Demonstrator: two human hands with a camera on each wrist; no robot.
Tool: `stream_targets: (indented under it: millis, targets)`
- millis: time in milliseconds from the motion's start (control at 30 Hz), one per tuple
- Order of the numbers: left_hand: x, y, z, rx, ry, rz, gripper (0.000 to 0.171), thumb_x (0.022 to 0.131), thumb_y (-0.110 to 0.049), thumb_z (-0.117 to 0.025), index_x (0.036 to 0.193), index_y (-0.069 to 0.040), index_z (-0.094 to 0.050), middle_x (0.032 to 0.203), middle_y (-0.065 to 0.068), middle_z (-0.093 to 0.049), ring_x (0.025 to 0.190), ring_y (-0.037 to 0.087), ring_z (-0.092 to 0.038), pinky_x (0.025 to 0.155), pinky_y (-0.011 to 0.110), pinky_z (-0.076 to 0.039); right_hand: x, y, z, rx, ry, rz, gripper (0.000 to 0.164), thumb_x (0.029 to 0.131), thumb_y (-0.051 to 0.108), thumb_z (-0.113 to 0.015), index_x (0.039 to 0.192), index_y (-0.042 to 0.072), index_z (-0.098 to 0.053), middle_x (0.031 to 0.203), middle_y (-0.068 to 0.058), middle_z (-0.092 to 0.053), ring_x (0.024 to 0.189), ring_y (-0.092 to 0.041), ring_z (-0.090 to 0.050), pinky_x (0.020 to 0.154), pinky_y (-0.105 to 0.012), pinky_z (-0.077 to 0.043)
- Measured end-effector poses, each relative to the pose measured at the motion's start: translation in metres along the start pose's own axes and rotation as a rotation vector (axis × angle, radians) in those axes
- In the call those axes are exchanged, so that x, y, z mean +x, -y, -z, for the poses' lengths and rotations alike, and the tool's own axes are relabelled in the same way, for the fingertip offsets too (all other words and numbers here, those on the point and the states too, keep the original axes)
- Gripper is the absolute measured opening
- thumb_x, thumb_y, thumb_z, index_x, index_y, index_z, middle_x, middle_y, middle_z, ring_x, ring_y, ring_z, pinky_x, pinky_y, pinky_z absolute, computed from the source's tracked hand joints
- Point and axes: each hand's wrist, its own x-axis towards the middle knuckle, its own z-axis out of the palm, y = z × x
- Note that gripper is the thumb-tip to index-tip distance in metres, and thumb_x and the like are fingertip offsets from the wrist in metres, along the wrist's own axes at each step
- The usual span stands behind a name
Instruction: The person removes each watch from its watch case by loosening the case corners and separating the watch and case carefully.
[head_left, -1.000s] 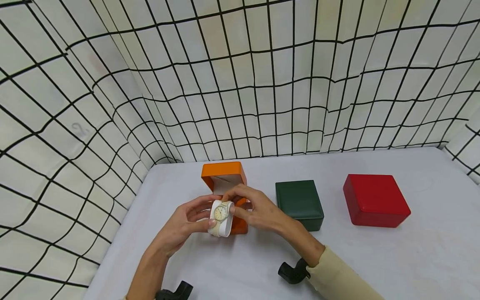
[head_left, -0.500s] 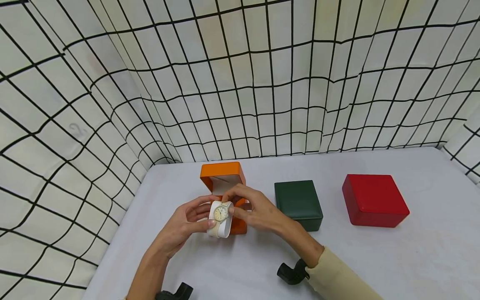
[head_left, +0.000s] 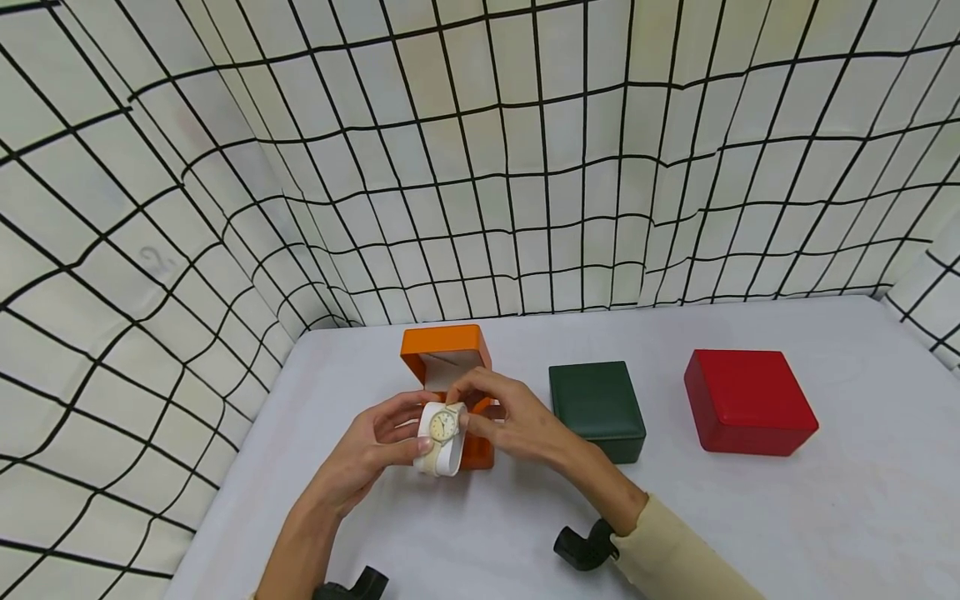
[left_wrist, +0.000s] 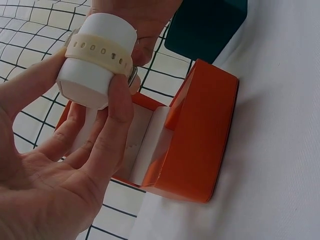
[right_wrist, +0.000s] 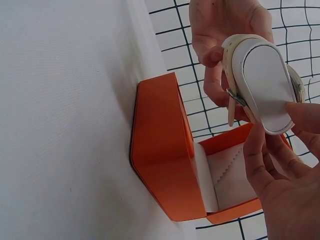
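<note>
A wristwatch (head_left: 443,426) with a cream strap is wrapped around a white oval cushion (right_wrist: 267,85). My left hand (head_left: 360,454) grips it from the left, the thumb on the strap in front and fingers behind. From the other side my right hand (head_left: 517,421) pinches the cushion's edge near the dial. The right wrist view shows the buckle (right_wrist: 237,98) with a strap end hanging free below it. In the left wrist view the strap's holes (left_wrist: 102,51) face the camera. Just behind the hands stands an orange box (head_left: 442,340), lid raised, with pale lining; the hands partly hide it.
A closed green box (head_left: 596,408) stands right of the orange one. Farther right is a closed red box (head_left: 750,400). All rest on a white-covered table (head_left: 847,517). A black grid net over white sheeting (head_left: 487,200) rises behind and at the left.
The watch dial has shifted very slightly to the right between the hands. Both hands keep their hold, and the boxes stay where they were.
</note>
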Motion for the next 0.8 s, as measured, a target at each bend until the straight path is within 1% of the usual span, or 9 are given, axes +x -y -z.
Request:
stream_targets:
  millis: [333,533,800]
  targets:
    - [0.0014,0.0019,0.0009,0.003,-0.015,0.007,0.057,0.094,-0.012,-0.072,0.146,-0.002,-0.05,0.136,0.006,-0.063,0.117,0.021,-0.068,0.091,0.03,-0.059,0.0003,-0.0017,-0.0026,-0.003,-0.01,-0.025,0.02,0.098,0.006,-0.065,0.115,0.015,-0.066,0.116,-0.003,-0.066,0.106,-0.019,-0.062,0.095,-0.03,-0.058]
    - [0.0021,0.0029,0.0009,-0.007,-0.011,0.001,0.058,0.094,-0.012,-0.072,0.146,0.0,-0.049,0.134,0.004,-0.064,0.115,0.02,-0.068,0.09,0.029,-0.059,-0.0005,-0.0023,-0.0029,0.007,-0.027,-0.042,0.021,0.097,0.004,-0.065,0.115,0.015,-0.065,0.114,-0.004,-0.066,0.105,-0.02,-0.062,0.095,-0.033,-0.058]
    - [0.002,0.0039,0.0007,-0.016,-0.009,0.003,0.057,0.094,-0.01,-0.071,0.146,-0.001,-0.049,0.134,0.003,-0.065,0.115,0.02,-0.069,0.088,0.029,-0.059,-0.0004,-0.0008,-0.0025,0.009,-0.029,-0.048,0.021,0.096,0.003,-0.066,0.113,0.015,-0.064,0.113,-0.005,-0.066,0.104,-0.02,-0.063,0.095,-0.036,-0.059]
